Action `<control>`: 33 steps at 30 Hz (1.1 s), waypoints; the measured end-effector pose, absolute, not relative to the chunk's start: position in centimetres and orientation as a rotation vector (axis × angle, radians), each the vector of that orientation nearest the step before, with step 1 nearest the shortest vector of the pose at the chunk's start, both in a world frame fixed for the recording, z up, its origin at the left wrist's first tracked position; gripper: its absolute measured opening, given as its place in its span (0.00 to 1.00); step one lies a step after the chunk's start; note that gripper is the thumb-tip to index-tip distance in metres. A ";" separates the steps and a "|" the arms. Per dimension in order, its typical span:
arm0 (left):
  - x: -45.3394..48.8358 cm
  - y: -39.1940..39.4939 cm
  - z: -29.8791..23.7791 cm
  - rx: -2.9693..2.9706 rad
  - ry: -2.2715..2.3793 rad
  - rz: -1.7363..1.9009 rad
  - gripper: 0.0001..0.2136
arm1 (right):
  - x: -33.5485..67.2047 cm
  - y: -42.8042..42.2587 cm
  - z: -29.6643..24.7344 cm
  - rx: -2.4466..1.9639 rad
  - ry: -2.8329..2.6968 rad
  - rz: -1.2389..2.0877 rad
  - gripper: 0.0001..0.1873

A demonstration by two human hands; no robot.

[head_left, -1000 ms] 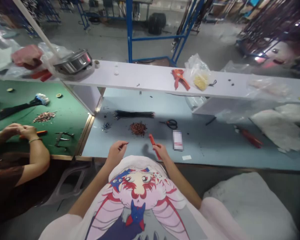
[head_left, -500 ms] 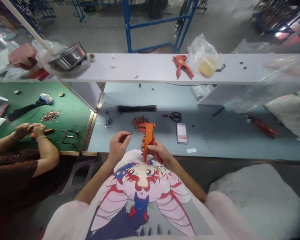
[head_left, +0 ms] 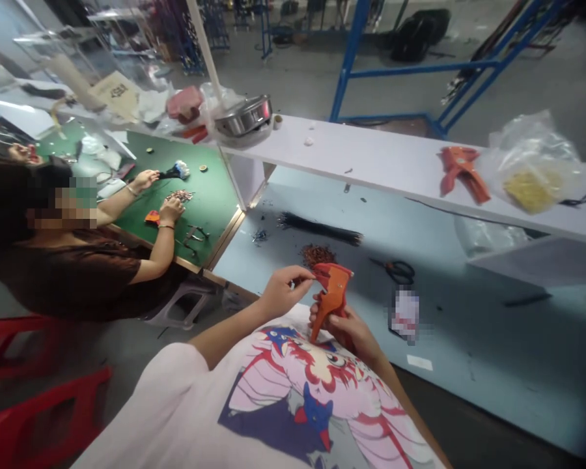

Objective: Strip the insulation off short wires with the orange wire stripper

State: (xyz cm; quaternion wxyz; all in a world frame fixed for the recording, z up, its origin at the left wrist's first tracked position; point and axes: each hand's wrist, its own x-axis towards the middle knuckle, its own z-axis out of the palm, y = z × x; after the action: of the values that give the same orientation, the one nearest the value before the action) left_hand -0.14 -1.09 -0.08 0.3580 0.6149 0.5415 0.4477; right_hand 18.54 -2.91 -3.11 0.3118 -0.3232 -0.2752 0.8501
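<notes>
My right hand (head_left: 348,329) grips the handles of an orange and red wire stripper (head_left: 335,291), held upright in front of my shirt. The fingers of my left hand (head_left: 284,289) are pinched together at the stripper's red jaws. Between them is a thin dark wire, mostly hidden now by the fingers and the jaws. Just behind the tool lies a pile of small reddish-brown pieces (head_left: 318,256). Farther back on the blue table rests a bundle of black wires (head_left: 320,228).
Black-handled scissors (head_left: 399,271) and a partly blurred phone-like object (head_left: 404,314) lie to the right. A shelf (head_left: 395,163) crosses behind, carrying another wire stripper (head_left: 461,172) and a bag of yellow pieces (head_left: 532,185). At left, a co-worker (head_left: 127,254) sits at a green table (head_left: 215,225).
My view has swung left, bringing more of the co-worker into sight. My left hand has brought the wire to the stripper's jaws. The co-worker's hands have moved apart.
</notes>
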 end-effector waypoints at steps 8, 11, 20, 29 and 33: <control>-0.3 -1.3 -0.5 1.685 1.355 1.126 0.07 | 18.4 -2.7 -3.7 -0.884 -0.669 2.244 0.22; -0.3 -1.3 -0.6 1.689 1.331 1.137 0.08 | 18.5 -2.7 -4.2 -0.875 -0.669 2.246 0.22; -0.1 -1.5 -0.8 1.893 1.341 1.065 0.07 | 18.2 -2.8 -4.2 -0.913 -0.672 2.165 0.21; 0.3 -2.0 -1.4 2.072 1.330 0.746 0.06 | 18.3 -2.8 -6.3 -1.272 -0.979 1.820 0.24; 0.4 -2.0 -1.4 2.127 1.318 0.672 0.05 | 17.9 -2.5 -5.2 -1.280 -1.136 1.732 0.21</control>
State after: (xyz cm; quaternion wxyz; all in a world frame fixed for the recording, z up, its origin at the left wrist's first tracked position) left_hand 0.41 -1.96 -1.40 0.2719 0.7900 0.4896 0.2495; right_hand 17.88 -2.53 -5.16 0.3460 -0.4933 -0.4377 0.6674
